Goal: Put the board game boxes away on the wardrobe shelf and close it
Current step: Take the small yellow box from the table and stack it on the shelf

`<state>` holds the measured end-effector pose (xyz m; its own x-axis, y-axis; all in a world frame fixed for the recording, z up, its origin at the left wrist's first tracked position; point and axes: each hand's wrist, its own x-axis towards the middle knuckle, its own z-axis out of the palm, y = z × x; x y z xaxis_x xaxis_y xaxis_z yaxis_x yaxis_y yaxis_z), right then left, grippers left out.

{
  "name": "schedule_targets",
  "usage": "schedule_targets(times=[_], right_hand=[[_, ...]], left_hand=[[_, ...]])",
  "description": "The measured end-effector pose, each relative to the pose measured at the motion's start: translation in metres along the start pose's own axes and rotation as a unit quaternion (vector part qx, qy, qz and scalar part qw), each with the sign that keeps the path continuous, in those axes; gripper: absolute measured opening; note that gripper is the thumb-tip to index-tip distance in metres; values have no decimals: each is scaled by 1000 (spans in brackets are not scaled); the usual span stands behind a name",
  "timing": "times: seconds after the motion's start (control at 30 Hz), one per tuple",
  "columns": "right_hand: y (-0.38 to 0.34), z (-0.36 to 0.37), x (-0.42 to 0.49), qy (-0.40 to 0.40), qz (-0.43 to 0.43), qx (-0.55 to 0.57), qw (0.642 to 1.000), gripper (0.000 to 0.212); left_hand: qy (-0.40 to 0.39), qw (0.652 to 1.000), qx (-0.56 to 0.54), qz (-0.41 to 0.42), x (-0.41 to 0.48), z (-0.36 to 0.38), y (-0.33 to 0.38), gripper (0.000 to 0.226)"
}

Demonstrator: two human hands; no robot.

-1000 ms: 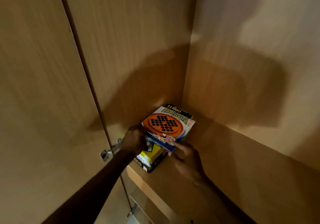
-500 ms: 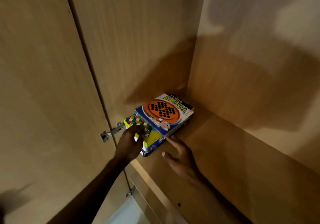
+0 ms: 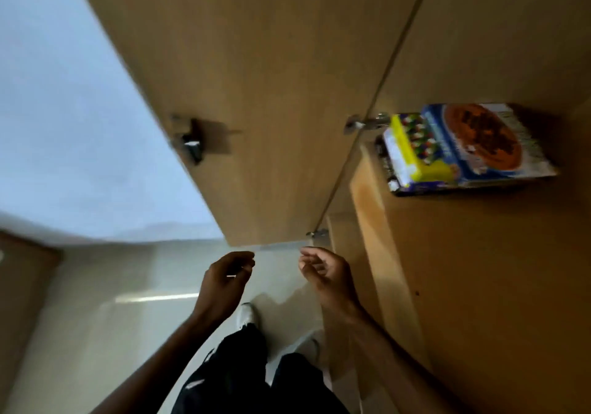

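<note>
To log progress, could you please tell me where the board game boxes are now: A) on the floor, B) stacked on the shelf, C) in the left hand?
B: the board game boxes lie stacked on the wardrobe shelf, while the left hand and right hand hold nothing.

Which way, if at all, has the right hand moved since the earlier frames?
Yes: the right hand has pulled back off the shelf, away from the stacked boxes, past its front edge.

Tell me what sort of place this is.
Likely a home room, at an open wooden wardrobe: a hinged door, stacked board game boxes on its shelf, pale glossy floor below.
</note>
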<state>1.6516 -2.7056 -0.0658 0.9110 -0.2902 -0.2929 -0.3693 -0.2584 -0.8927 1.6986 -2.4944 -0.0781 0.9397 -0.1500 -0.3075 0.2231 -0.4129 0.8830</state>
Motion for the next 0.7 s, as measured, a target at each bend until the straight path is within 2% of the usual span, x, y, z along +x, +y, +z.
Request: schedule_targets(times=[0.2, 0.43, 0.63, 0.67, 0.7], right_hand=[[-43, 128, -14, -149, -41, -41, 987, 19], [-116, 299, -36, -288, -121, -59, 948, 13], [-169, 452, -92, -455, -206, -114, 859, 15], [-175, 484, -110, -488, -214, -124, 837, 15], [-178, 491, -113, -493, -216, -126, 833, 14]], left_hand=[[142, 982, -100, -73, -59, -108, -60, 30], [305, 936, -157, -79, -120, -249, -119, 25], [510, 826, -218, -104, -208, -345, -177, 27], [549, 798, -224, -110, -229, -360, -190, 29], [555, 793, -228, -110, -234, -365, -191, 30]])
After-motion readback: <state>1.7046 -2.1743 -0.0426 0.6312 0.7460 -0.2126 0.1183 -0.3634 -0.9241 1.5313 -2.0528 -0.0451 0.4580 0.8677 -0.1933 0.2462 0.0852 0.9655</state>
